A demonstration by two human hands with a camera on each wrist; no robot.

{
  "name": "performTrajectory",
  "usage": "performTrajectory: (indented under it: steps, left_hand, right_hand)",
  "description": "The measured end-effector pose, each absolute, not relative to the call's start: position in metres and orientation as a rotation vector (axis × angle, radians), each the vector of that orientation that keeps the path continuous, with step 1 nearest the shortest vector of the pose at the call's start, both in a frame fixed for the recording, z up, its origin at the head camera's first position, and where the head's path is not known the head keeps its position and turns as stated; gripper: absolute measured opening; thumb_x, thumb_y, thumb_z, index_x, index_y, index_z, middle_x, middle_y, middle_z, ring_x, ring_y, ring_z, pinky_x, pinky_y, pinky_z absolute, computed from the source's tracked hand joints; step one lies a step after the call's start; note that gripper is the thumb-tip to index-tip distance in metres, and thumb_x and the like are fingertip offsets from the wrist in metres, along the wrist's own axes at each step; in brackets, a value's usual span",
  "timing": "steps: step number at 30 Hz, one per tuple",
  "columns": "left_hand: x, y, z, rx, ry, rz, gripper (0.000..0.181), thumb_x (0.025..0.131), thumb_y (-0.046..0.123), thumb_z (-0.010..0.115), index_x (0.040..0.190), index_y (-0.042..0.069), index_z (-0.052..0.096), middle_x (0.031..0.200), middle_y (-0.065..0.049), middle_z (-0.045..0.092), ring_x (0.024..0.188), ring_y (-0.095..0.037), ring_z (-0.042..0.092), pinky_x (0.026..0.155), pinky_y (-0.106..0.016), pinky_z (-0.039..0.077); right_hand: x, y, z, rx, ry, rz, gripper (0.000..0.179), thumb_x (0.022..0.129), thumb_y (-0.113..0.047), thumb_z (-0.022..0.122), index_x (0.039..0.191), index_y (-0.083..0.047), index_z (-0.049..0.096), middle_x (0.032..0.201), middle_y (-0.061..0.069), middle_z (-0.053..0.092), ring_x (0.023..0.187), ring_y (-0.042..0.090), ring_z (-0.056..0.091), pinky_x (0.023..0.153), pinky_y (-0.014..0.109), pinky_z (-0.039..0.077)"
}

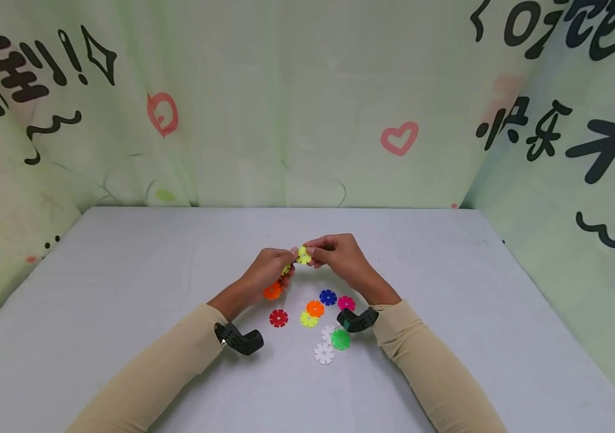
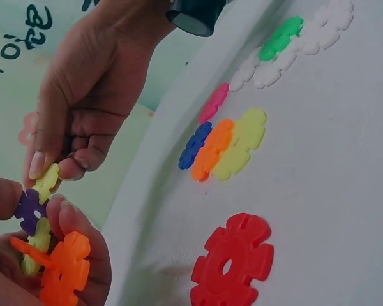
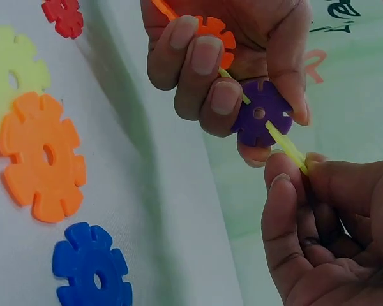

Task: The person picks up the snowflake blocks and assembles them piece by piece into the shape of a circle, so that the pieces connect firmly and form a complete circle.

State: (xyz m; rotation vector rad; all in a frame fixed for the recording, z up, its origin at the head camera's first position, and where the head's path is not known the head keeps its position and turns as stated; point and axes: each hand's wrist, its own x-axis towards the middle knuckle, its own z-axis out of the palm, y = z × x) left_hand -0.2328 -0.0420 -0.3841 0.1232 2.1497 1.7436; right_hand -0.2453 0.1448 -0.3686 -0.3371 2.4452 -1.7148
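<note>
In the head view, a person's left hand (image 1: 265, 270) is partly hiding a yellow disc (image 1: 286, 270) and an orange disc (image 1: 272, 292); to the near right, a green disc (image 1: 341, 340) is covering part of a white disc (image 1: 326, 332). Wrist-view edges are cropping 1 red disc (image 2: 239, 248) and 1 blue disc (image 3: 83, 264).

"What lies around the overlapping pair (image 1: 315, 308) on the table (image 1: 166, 270)?"
"Lone disc (image 1: 278, 318) at nine o'clock, two discs (image 1: 328, 297) around two, clustered trio (image 1: 340, 340) at five."
"Farther out?"
"Left hand (image 1: 271, 268) at eleven, right hand (image 1: 343, 257) at one, joined discs (image 1: 304, 255) between."
</note>
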Motion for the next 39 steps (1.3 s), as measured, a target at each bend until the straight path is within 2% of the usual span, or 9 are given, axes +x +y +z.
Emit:
performTrajectory:
  steps: [8, 14, 18, 22, 27, 33, 36, 39]
  left_hand:
    - [-0.232, -0.041, -0.381, 0.122, 2.099, 1.789, 0.045, 0.102, 0.038, 0.048, 0.114, -0.003, 0.061, 0.082, -0.009, 0.054, 0.065, -0.019, 0.052, 0.061, -0.024, 0.046]
    - [-0.234, -0.042, -0.383, 0.058, 2.097, 1.776, 0.049, 0.097, 0.045, 0.056, 0.115, 0.000, 0.063, 0.086, -0.010, 0.058, 0.066, -0.019, 0.053, 0.058, -0.024, 0.047]
    - [-0.234, -0.044, -0.383, 0.014, 2.093, 1.771, 0.048, 0.095, 0.044, 0.059, 0.116, 0.001, 0.063, 0.087, -0.011, 0.059, 0.065, -0.019, 0.053, 0.057, -0.024, 0.047]
    - [-0.234, -0.046, -0.381, -0.034, 2.022, 1.818, 0.043, 0.097, 0.039, 0.058, 0.117, 0.000, 0.062, 0.088, -0.012, 0.059, 0.064, -0.019, 0.053, 0.057, -0.024, 0.048]
    - [-0.235, -0.048, -0.381, -0.083, 1.959, 1.914, 0.033, 0.099, 0.032, 0.055, 0.120, 0.005, 0.058, 0.092, -0.012, 0.058, 0.063, -0.018, 0.054, 0.057, -0.023, 0.050]
    - [-0.235, -0.050, -0.381, -0.046, 1.998, 1.958, 0.039, 0.101, 0.025, 0.048, 0.140, 0.017, 0.051, 0.108, -0.012, 0.065, 0.063, -0.019, 0.059, 0.055, -0.023, 0.051]
    - [-0.235, -0.050, -0.382, -0.062, 2.006, 1.961, 0.041, 0.100, 0.022, 0.046, 0.140, 0.019, 0.052, 0.105, -0.011, 0.066, 0.059, -0.018, 0.055, 0.052, -0.023, 0.049]
    - [-0.235, -0.050, -0.382, -0.080, 2.005, 1.954, 0.038, 0.102, 0.025, 0.047, 0.137, 0.015, 0.055, 0.101, -0.013, 0.065, 0.057, -0.017, 0.050, 0.052, -0.022, 0.048]
  right_hand:
    - [-0.245, 0.148, -0.369, -0.328, 2.411, -1.739, 0.024, 0.096, -0.016, 0.063, 0.110, 0.001, 0.069, 0.093, 0.011, 0.070, 0.086, 0.027, 0.067, 0.086, 0.040, 0.052]
    - [-0.245, 0.153, -0.370, -0.294, 2.430, -1.699, 0.033, 0.099, -0.023, 0.059, 0.120, 0.002, 0.065, 0.095, 0.011, 0.069, 0.086, 0.023, 0.068, 0.086, 0.037, 0.053]
    - [-0.245, 0.156, -0.369, -0.260, 2.466, -1.674, 0.033, 0.100, -0.021, 0.057, 0.122, 0.003, 0.064, 0.099, 0.015, 0.068, 0.087, 0.024, 0.068, 0.083, 0.035, 0.054]
    - [-0.243, 0.159, -0.369, -0.231, 2.501, -1.584, 0.029, 0.100, -0.019, 0.056, 0.118, 0.002, 0.067, 0.099, 0.017, 0.069, 0.087, 0.025, 0.067, 0.080, 0.032, 0.054]
    - [-0.240, 0.164, -0.373, -0.242, 2.534, -1.435, 0.027, 0.098, -0.019, 0.059, 0.117, -0.002, 0.069, 0.097, 0.011, 0.070, 0.087, 0.023, 0.066, 0.080, 0.033, 0.053]
    - [-0.233, 0.174, -0.376, -0.270, 2.602, -1.242, 0.024, 0.094, -0.020, 0.065, 0.115, -0.009, 0.072, 0.100, 0.003, 0.069, 0.089, 0.020, 0.061, 0.079, 0.032, 0.052]
    - [-0.229, 0.178, -0.377, -0.289, 2.614, -1.198, 0.022, 0.093, -0.018, 0.067, 0.112, -0.010, 0.073, 0.102, 0.002, 0.068, 0.093, 0.020, 0.060, 0.080, 0.031, 0.052]
    - [-0.226, 0.183, -0.378, -0.316, 2.617, -1.180, 0.021, 0.092, -0.014, 0.067, 0.111, -0.009, 0.073, 0.102, 0.002, 0.068, 0.094, 0.020, 0.059, 0.080, 0.030, 0.052]
